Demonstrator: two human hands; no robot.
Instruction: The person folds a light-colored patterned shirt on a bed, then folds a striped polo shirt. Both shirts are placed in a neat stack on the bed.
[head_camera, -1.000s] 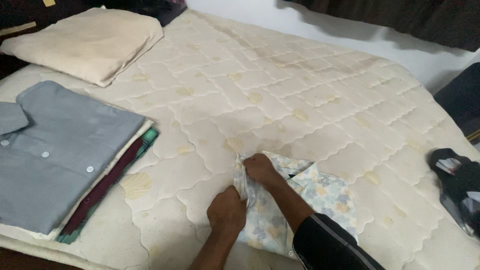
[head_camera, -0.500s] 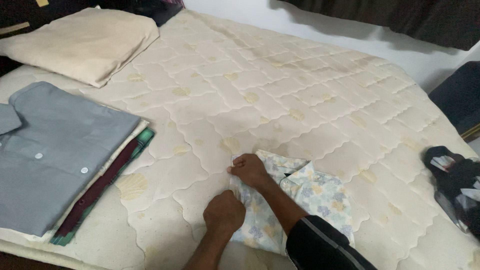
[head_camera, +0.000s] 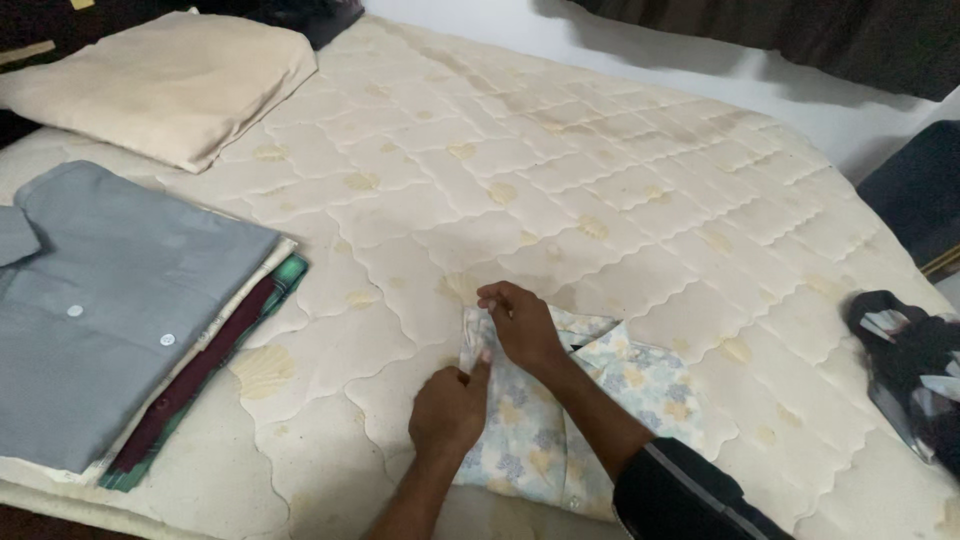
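Here, both hands worked on a floral shirt (head_camera: 560, 420) lying on the bare mattress (head_camera: 560, 190) at about six o'clock in the view. The left hand (head_camera: 450, 408) pinched the shirt's left edge — thumb up, fingers curled. The right hand (head_camera: 522, 325) pressed its upper corner, fingers closed on the cloth. At nine o'clock lay a stack of folded shirts (head_camera: 110, 310), a pillow (head_camera: 165, 85) at eleven.
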